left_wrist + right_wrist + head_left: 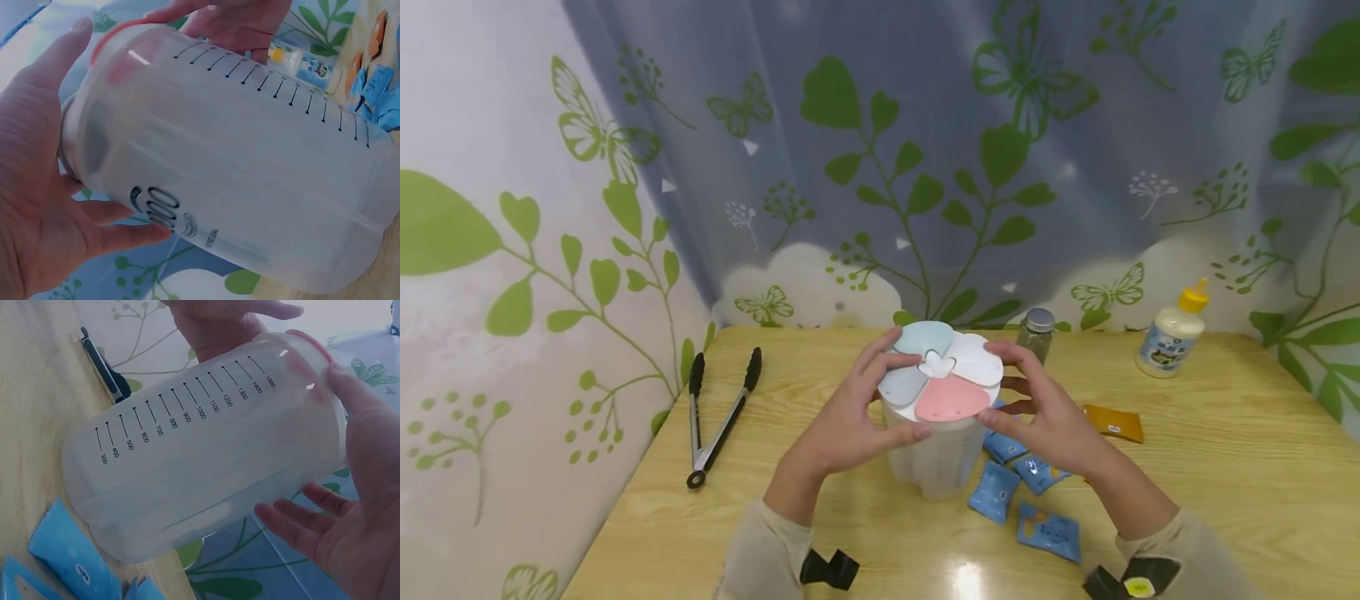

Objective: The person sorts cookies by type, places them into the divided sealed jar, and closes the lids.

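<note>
A translucent storage jar (934, 467) with a petal-shaped lid (953, 400) in mint, white, grey and pink stands upright on the table in front of me. My left hand (850, 417) grips the lid end from the left, fingers on its far side and thumb toward the near side. From the right, my right hand (1054, 417) holds the same end, its thumb at the pink petal's edge and its fingers spread round the far side. Black measuring marks up to 1500 run down the jar wall (187, 444) in the right wrist view.
Blue packets (1049, 533) lie close to the jar's right, with an orange packet (1114, 423) beyond them. A lidded glass jar (1037, 332) and a yellow-capped bottle (1169, 337) stand near the patterned curtain (925, 167). Tongs (718, 433) lie spread at left.
</note>
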Action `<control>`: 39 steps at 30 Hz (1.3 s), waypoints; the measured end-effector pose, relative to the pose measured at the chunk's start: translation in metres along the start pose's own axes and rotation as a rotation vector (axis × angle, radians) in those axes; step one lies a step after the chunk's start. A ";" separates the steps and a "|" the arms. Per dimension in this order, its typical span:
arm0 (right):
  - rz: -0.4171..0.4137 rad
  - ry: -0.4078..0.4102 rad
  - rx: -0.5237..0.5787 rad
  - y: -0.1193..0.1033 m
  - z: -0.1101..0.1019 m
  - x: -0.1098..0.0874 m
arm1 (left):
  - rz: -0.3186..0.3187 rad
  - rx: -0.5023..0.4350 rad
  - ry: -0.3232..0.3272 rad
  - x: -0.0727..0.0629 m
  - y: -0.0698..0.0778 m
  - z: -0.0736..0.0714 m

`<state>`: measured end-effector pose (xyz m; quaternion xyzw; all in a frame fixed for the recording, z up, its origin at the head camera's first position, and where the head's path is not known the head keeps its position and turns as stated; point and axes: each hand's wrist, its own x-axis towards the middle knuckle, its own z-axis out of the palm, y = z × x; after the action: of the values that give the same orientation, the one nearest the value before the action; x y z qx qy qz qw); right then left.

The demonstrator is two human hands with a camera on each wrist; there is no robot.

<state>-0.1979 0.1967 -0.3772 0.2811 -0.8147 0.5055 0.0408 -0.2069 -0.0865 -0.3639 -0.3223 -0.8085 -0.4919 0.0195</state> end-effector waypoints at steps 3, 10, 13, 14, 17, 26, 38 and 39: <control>0.010 0.027 0.008 -0.002 0.007 -0.004 | 0.014 0.015 0.037 -0.001 -0.002 0.003; 0.039 0.101 0.016 -0.006 0.020 -0.011 | 0.078 0.010 0.140 0.003 -0.011 0.009; 0.056 0.126 0.003 -0.009 0.023 -0.015 | 0.116 -0.056 0.219 0.007 -0.012 0.014; 0.058 0.132 -0.006 -0.011 0.024 -0.016 | 0.123 -0.084 0.248 0.008 -0.013 0.016; 0.049 0.133 -0.038 -0.013 0.024 -0.017 | 0.122 -0.146 0.332 0.011 -0.011 0.018; 0.022 0.028 0.058 -0.009 0.010 -0.019 | 0.107 -0.219 0.391 0.011 -0.010 0.018; 0.032 -0.087 0.229 0.026 -0.014 -0.060 | 0.106 -0.247 0.387 0.013 -0.008 0.021; 0.030 -0.100 0.238 0.029 -0.016 -0.066 | 0.105 -0.252 0.386 0.012 -0.008 0.022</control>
<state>-0.1607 0.2469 -0.4158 0.2965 -0.7540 0.5848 -0.0410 -0.2146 -0.0652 -0.3769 -0.2640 -0.7041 -0.6398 0.1589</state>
